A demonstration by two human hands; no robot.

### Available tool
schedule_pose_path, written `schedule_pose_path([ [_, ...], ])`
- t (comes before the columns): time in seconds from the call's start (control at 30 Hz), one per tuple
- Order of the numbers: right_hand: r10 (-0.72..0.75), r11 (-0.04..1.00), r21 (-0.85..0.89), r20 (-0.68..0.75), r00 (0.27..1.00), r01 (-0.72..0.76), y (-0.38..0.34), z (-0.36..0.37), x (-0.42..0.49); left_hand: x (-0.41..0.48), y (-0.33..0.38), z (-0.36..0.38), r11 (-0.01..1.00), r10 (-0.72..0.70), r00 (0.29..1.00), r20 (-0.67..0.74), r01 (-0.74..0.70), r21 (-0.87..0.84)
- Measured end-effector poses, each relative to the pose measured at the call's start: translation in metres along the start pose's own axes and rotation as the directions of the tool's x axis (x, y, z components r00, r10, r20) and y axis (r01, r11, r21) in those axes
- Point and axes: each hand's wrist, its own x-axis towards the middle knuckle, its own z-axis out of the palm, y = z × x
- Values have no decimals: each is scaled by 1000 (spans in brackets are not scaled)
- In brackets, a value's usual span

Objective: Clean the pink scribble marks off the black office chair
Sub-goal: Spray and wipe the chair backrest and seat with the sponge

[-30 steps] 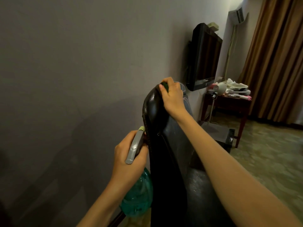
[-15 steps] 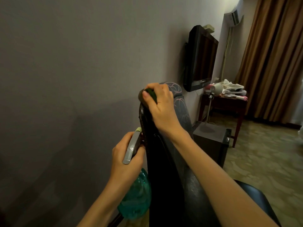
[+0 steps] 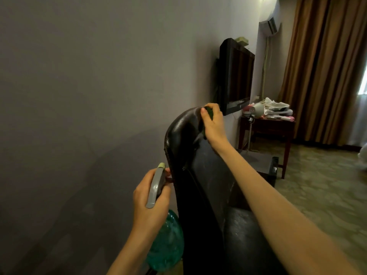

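The black office chair (image 3: 206,175) stands close to the wall, its shiny backrest rising through the middle of the head view. My right hand (image 3: 213,126) grips a dark green scrubbing pad (image 3: 209,112) and presses it against the top of the backrest. My left hand (image 3: 150,203) holds a spray bottle at the backrest's left edge, fingers curled round its grey trigger head (image 3: 156,185); the teal bottle body (image 3: 166,243) hangs below my hand. No pink marks show on the chair from this angle.
A grey wall (image 3: 79,96) runs along the left. A black TV (image 3: 236,76) hangs on it ahead. Beyond stand a dark wooden table (image 3: 266,128) with clutter, a low black box (image 3: 266,167), brown curtains (image 3: 325,66) and patterned floor (image 3: 321,185).
My right hand has slid the pad along the top of the backrest, first toward the left edge, then back to the right. The pink scribbles seen half a second ago are out of sight.
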Motion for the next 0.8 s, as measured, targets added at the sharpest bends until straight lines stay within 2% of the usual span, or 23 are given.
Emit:
schedule_pose_path([
  [0.1, -65, 997, 32, -52, 997, 67, 1, -31, -16, -8, 17, -5, 996, 79, 997, -3, -79, 37],
  [0.27, -72, 997, 10, -124, 990, 73, -14, -75, -28, -13, 69, -1, 976, 205, 978, 26, -207, 69],
  [0.4, -84, 996, 19, -169, 982, 88, -29, -103, -43, 1, 94, 22, 976, 190, 981, 40, -193, 99],
  [0.6, -89, 994, 31, -258, 962, 101, -41, -151, -67, 28, 101, 61, 956, 97, 991, 95, -119, 267],
  [0.8, -141, 989, 3, -292, 946, 148, -49, -174, -77, 40, 105, 74, 939, 83, 996, 32, -89, 332],
])
